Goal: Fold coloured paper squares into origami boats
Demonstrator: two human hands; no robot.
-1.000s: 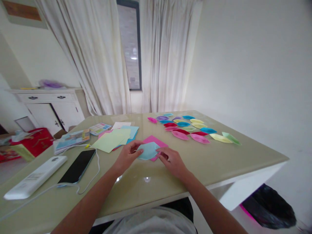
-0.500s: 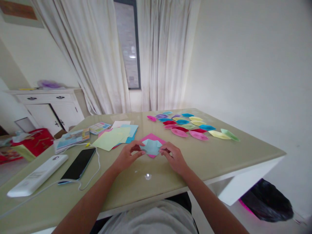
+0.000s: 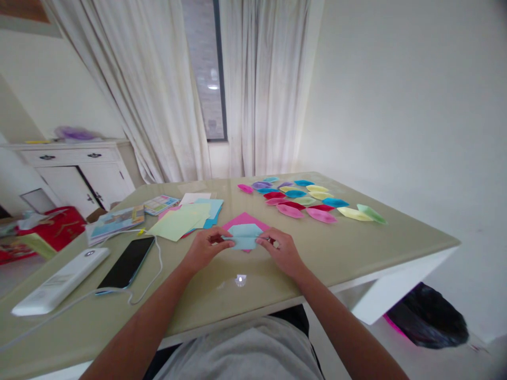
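Between my hands is a light blue piece of folded paper (image 3: 244, 236), with a crease running across its middle. My left hand (image 3: 208, 248) pinches its left end between thumb and fingers. At the right end, my right hand (image 3: 280, 250) grips it the same way. Beneath the blue paper lies a pink sheet of paper (image 3: 244, 217) turned like a diamond, its top corner and a bit of its lower corner showing. The paper's two tips are hidden by my fingers.
Several folded paper boats (image 3: 290, 211) in many colours lie at the right rear of the table (image 3: 356, 253). Loose coloured sheets (image 3: 178, 221), booklets (image 3: 119, 222), a black phone (image 3: 125, 264), a white power bank (image 3: 59, 282) and a cable (image 3: 160, 264) are on the left.
The blue paper has changed from a wavy-topped shape to a flatter one with a straight crease across it. Both hands still hold its ends. The view has shifted slightly.
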